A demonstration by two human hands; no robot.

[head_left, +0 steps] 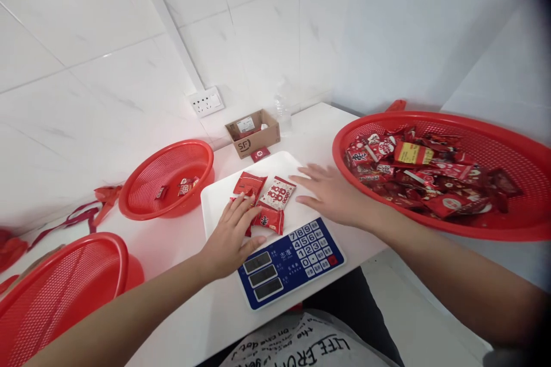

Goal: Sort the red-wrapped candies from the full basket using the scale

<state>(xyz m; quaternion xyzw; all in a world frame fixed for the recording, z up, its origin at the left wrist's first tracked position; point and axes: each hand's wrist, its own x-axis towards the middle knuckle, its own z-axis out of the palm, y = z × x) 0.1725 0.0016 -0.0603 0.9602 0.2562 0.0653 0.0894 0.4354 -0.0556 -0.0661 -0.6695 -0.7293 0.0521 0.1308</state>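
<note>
On the white pan of a digital scale (310, 206) lie several small red snack packets. One of them, a white-and-red patterned packet (278, 192), sits nearest my right hand. My left hand (236, 235) rests over the left part of the group, its fingers extended onto a red packet (251, 184) and partly covering others. Whether it grips one I cannot see; the fingers look spread and flat. My right hand (331, 192) hovers at the pan's right side, fingers stretched apart, holding nothing. The scale's blue keypad panel (293, 264) faces me.
At right stands a large red basket (534, 183) heaped with packets. A red basket (142, 195) with a few packets is at left, another red basket (107, 246) nearer me. Behind the scale are a cardboard box (260, 140) and a clear plastic bottle (283, 109).
</note>
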